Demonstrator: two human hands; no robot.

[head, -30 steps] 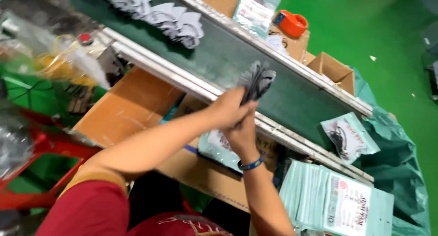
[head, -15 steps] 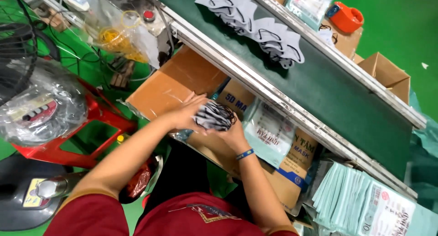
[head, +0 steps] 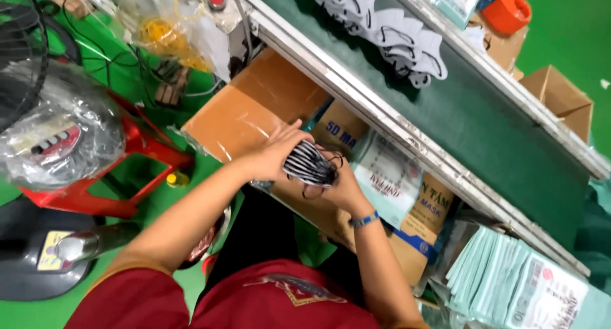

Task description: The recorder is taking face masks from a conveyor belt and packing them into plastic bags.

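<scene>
Stack of masks (head: 310,164), dark: gripped between left hand (head: 275,154) and right hand (head: 338,188), fingers closed round it, above cardboard box (head: 245,116)

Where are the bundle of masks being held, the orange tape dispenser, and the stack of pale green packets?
bundle of masks (head: 310,164), head view, striped middle of the bundle.
orange tape dispenser (head: 511,12), head view, its orange body.
stack of pale green packets (head: 490,275), head view, layered edges.

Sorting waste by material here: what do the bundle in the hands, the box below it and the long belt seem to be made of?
Bundle of masks, held between left hand and right hand: likely soft fabric, matte, folding in limp layers with thin ear loops. Box: brown cardboard, dull, creased flaps. Conveyor belt: dark green, matte, probably rubbery sheet, between pale metal-looking rails.
</scene>
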